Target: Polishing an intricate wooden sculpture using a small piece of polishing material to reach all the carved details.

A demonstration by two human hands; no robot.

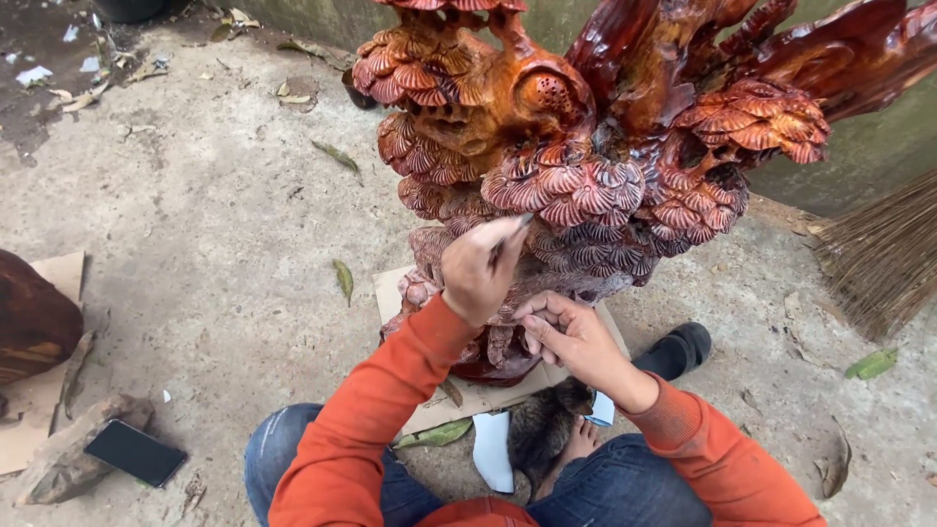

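A tall reddish-brown carved wooden sculpture [605,146] with layered fan-shaped clusters stands on a cardboard sheet [459,395] on the concrete ground. My left hand [480,265] is closed around a thin dark tool whose tip touches the underside of a carved cluster. My right hand [566,332] is curled against the lower part of the carving, fingers pinched; whether it holds anything is hidden. Both arms wear orange sleeves.
A small dark kitten [542,429] sits between my legs by my bare foot. A black shoe [678,351] lies to the right, a broom [883,254] at far right. A phone [135,452] rests on a stone at left, near another carved piece [34,317].
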